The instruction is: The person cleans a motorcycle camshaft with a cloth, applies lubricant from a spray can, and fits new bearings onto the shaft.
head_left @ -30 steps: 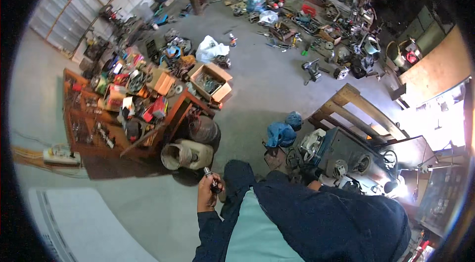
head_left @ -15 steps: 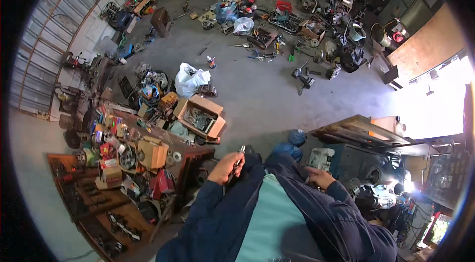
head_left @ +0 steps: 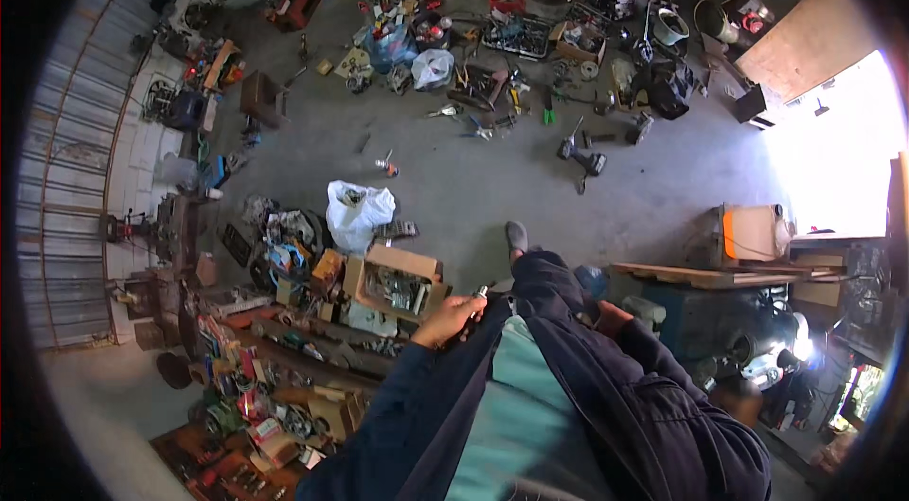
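My left hand (head_left: 447, 322) is closed around a metal tool (head_left: 481, 294) in front of my left hip. Only its shiny silver cylindrical end sticks out past the fingers, so its exact kind is hidden. Low at my right side, by the dark trouser leg (head_left: 549, 285), is my right hand (head_left: 614, 318). Its fingers are in shade and partly covered, and whether they hold anything does not show. Nearest to the left hand is an open cardboard box (head_left: 402, 261) with metal parts inside. A white plastic bag (head_left: 358, 215) stands beyond that box.
A cordless drill (head_left: 580, 158) lies on the concrete floor ahead, with hand tools and pliers (head_left: 478, 129) farther off. Cluttered workbenches and parts line the left. Wooden boards (head_left: 701, 274) jut out at the right, near a bright doorway (head_left: 843, 160). A red bin (head_left: 507, 1) sits at the back.
My view has shifted forward and one grey shoe now shows stepping ahead. The cardboard box has come closer to my left hand, which still holds the metal tool.
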`<state>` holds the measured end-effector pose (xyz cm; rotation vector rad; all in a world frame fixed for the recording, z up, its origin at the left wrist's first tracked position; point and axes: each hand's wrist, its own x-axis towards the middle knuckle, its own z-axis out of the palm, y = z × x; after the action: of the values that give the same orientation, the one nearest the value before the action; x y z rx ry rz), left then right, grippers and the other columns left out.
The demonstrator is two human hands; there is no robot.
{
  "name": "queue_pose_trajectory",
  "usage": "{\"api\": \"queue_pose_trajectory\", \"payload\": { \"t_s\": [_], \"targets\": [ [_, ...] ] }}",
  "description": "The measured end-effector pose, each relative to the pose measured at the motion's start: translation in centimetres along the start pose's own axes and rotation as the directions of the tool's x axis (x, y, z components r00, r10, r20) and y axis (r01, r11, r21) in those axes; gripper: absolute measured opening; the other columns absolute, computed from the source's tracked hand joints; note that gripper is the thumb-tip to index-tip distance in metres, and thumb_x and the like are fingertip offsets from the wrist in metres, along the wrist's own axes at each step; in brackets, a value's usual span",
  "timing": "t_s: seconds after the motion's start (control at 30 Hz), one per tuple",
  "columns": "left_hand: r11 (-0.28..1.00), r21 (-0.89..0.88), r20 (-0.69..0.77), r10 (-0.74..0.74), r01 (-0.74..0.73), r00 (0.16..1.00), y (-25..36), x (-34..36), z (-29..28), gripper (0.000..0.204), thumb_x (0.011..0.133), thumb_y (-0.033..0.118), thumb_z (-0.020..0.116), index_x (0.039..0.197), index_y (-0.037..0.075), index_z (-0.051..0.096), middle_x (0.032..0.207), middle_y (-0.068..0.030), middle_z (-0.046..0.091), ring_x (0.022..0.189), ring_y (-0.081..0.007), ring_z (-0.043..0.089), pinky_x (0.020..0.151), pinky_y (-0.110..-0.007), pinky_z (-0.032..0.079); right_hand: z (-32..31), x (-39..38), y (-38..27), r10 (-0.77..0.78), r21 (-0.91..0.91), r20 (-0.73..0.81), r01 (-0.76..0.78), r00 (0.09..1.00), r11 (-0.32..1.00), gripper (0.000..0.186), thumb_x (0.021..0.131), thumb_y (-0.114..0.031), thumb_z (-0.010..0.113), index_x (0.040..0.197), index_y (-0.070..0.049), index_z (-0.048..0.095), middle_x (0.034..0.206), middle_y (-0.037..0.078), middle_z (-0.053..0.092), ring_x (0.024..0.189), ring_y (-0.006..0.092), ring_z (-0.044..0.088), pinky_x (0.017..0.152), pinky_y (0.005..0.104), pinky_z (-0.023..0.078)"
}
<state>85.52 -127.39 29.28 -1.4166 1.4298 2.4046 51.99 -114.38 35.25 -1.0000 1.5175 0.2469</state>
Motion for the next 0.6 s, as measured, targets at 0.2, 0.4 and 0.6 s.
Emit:
{"api": "queue_pose_trajectory", "payload": {
  "t_s": [0.2,0.4,0.6],
  "targets": [
    [0.980,0.198,-0.061,-0.011,0.023,0.998,9.8,6.5,-5.8,0.042,0.092,0.044,0.064,0.082,0.003,0.065,0.065,-0.0034,0.060,0.056,-0.0143,0.058,0.050,-0.031,0.042,-6.9,9.2,-0.3,-0.154,-0.364,-0.149,0.090,0.977,0.927,0.029,0.084,-0.028,0.066,0.101,-0.005,0.071,0.104,0.021,0.069,0.100,0.0288,0.067,0.085,0.0415,0.055],
    [0.694,0.720,-0.105,0.077,0.022,0.992,5.5,15.8,-17.8,0.047,0.086,0.046,0.065,0.084,-0.001,0.067,0.073,-0.0226,0.065,0.072,-0.0398,0.065,0.063,-0.044,0.047,-10.9,23.0,4.4,-0.542,-0.291,-0.186,0.481,0.819,0.827,0.022,0.080,-0.025,0.068,0.097,-0.012,0.072,0.096,0.012,0.071,0.089,0.0301,0.068,0.075,0.0409,0.054],
    [0.868,0.475,-0.029,-0.151,0.146,0.988,12.3,18.7,-27.7,0.044,0.086,0.041,0.068,0.078,-0.002,0.066,0.069,-0.0196,0.061,0.067,-0.0257,0.063,0.065,-0.040,0.046,-20.6,21.8,-11.8,-0.220,0.007,0.032,0.220,0.975,0.976,0.025,0.083,-0.026,0.065,0.102,-0.010,0.069,0.095,0.013,0.071,0.087,0.0284,0.067,0.074,0.0397,0.054]
  ]
}}
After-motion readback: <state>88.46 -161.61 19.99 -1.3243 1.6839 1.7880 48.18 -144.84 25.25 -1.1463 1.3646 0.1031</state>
